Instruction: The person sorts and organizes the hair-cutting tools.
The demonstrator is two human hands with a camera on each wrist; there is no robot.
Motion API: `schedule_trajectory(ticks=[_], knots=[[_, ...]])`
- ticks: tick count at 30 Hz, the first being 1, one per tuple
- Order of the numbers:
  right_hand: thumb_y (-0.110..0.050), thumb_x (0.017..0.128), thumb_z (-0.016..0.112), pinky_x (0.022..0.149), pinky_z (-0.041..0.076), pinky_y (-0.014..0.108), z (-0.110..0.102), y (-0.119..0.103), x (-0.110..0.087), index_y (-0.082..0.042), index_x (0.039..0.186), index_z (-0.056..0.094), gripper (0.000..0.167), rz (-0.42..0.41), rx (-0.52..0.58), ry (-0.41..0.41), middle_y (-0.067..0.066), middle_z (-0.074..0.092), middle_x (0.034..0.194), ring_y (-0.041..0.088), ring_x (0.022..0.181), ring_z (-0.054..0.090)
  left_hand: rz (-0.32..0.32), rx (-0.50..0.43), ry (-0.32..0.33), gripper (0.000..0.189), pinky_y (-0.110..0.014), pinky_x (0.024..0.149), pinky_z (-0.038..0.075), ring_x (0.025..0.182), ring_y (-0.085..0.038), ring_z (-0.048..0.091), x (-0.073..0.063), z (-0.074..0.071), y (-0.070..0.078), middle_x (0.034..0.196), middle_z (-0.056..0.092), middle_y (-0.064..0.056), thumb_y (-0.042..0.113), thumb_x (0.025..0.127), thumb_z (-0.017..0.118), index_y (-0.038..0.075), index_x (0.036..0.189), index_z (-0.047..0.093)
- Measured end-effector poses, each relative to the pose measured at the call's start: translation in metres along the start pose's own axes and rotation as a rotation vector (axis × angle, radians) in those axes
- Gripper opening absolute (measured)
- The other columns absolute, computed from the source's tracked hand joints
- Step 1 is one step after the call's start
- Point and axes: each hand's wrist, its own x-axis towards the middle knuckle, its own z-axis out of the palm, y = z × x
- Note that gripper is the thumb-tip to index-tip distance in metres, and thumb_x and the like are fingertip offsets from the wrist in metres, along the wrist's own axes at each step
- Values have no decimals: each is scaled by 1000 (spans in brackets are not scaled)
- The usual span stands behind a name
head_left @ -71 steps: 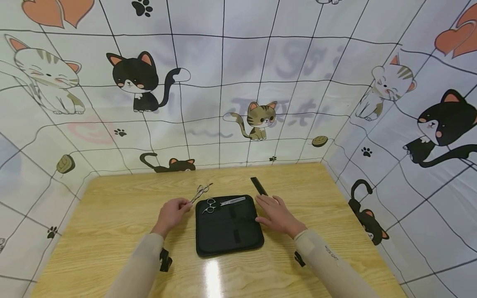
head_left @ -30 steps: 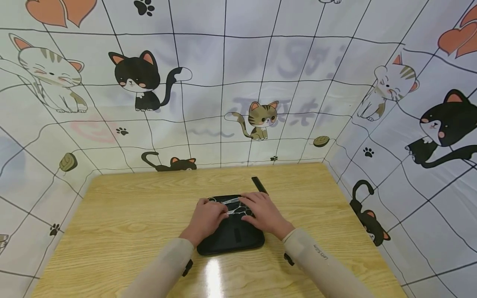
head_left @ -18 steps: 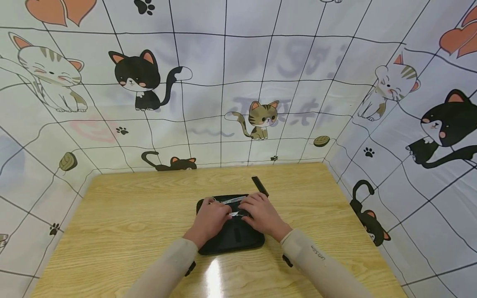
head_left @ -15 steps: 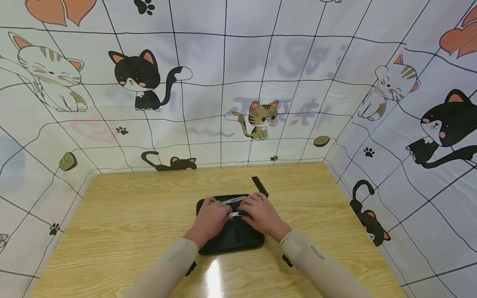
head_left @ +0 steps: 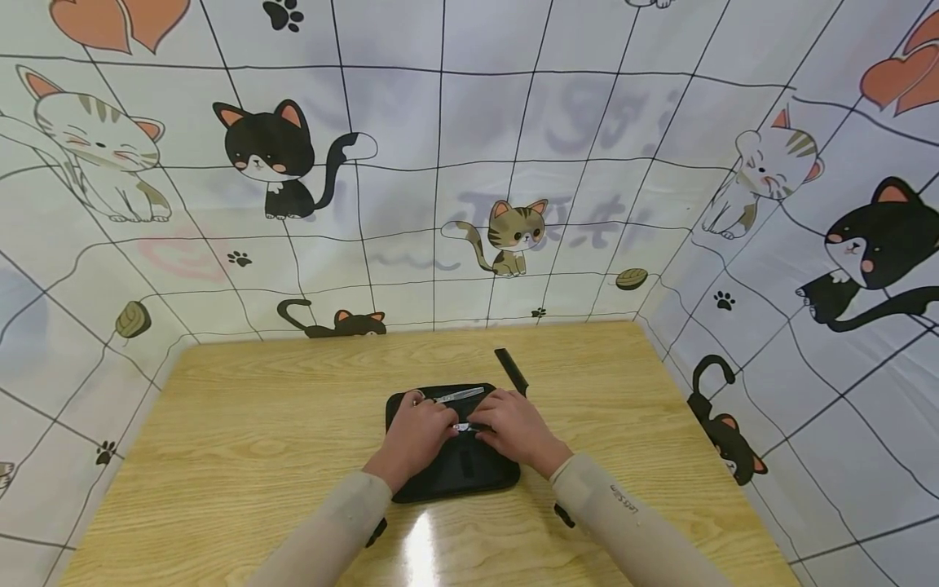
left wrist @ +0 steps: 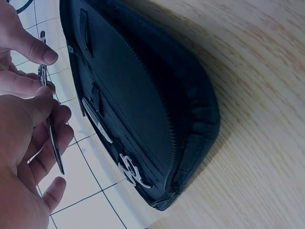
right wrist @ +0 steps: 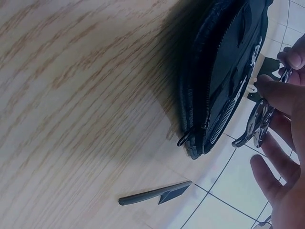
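Over the black zip case point(head_left: 440, 477), both hands hold one pair of silver scissors point(head_left: 464, 426). The left hand point(head_left: 420, 428) pinches it at the blade end; the blade point(left wrist: 58, 152) pokes out past the fingers in the left wrist view. Toward the handle end, the right hand point(head_left: 517, 422) pinches it between thumb and fingers. Its finger rings point(right wrist: 259, 121) show below the right thumb in the right wrist view. A second pair, thinning scissors with a toothed blade point(head_left: 460, 395), lies across the top of the case, its rings partly behind the left hand.
A black comb point(head_left: 511, 371) lies on the wooden table point(head_left: 279, 424) just beyond the right hand. The case lies spread flat, with elastic straps point(left wrist: 86, 31) inside. A white cloth with cat prints point(head_left: 440, 163) hangs behind and beside the table.
The left hand has brought the scissors from left of the case to over it. Leaving the case's right edge, the right hand has gripped the handle end. Lately both barely shift.
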Motion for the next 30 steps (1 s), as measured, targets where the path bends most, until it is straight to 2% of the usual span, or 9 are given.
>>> schedule_trajectory(ticks=[8,22,30], knots=[[-27,86,75,93,53,30,-3,-3,1,-22,107,76,22,-2,38,-9,-8,71,105,12,105,61,0,-15,22,15,-43,97,44,84,-14,65,-4,2,0,90,73,10,38,92,65,25,96,71],[-23,82,79,92,53,30,0,-3,0,-21,105,76,23,-54,-21,63,-8,71,102,12,102,63,9,-26,66,12,-43,96,44,82,-14,64,-8,4,-2,89,72,9,35,92,66,24,96,70],[-22,83,78,92,53,28,6,-4,0,-19,106,75,23,-65,-24,56,-7,69,104,11,102,62,10,-44,72,9,-43,95,44,81,-13,64,-11,5,-2,88,72,10,32,91,68,24,95,70]])
